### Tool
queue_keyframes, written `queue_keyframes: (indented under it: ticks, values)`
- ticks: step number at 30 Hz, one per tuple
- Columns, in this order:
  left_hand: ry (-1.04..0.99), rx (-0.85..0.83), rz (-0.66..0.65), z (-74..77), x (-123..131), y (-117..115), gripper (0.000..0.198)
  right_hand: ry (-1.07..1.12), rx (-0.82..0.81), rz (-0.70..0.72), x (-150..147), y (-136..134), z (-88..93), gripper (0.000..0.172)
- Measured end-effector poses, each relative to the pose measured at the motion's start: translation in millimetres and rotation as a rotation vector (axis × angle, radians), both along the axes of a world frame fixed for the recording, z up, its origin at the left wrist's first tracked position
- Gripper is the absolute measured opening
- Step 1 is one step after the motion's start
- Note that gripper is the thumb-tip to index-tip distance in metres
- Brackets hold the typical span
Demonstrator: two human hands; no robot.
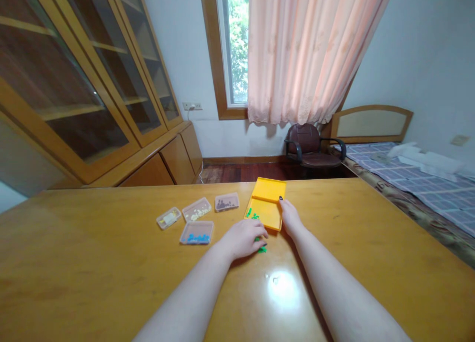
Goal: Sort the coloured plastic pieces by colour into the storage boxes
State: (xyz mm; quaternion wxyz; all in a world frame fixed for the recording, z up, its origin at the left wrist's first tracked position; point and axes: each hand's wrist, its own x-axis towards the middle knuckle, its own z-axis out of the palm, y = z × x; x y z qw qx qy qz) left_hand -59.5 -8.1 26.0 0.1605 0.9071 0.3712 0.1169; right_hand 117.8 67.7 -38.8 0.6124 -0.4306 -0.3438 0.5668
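An opened yellow case [270,189] lies on the wooden table, with small green pieces [254,216] in the left part of its nearer half. My right hand [290,217] grips the right edge of the case, thumb on top. Just in front of the case, my left hand [248,239] curves over more green pieces [261,249] on the tabletop, its fingers bent and apart. Part of those pieces is hidden under the fingers.
Left of my hands on the table [111,263] sit clear boxes with blue pieces [198,238], cream pieces [196,213], dark pieces [227,202] and yellow pieces [168,218]. Beyond the table are a brown chair [306,141], a bed [401,173] and a glass-door cabinet [163,149].
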Motion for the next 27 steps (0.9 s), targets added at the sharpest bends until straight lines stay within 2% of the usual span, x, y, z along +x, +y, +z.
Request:
queue_keyframes:
  ticks: [3,7,12,20,27]
  values:
    - [-0.056,-0.014,-0.155,-8.2,15,-6,0.024,-0.007,-0.011,-0.008,0,-1,1.7,0.026]
    - [0.018,0.033,-0.180,-23.2,29,-11,0.027,-0.003,-0.026,-0.044,-1,0,1.5,0.025]
    - [0.129,0.101,-0.051,-41.9,32,-13,0.050,0.069,-0.027,-0.093,1,4,-1.2,0.024]
    - [0.160,0.069,0.289,-54.5,29,-1,0.046,0.037,-0.007,-0.130,8,9,-8.2,0.022]
    - [0.174,0.039,0.388,-56.4,11,14,0.041,0.024,-0.006,-0.124,11,13,-14.8,0.025]
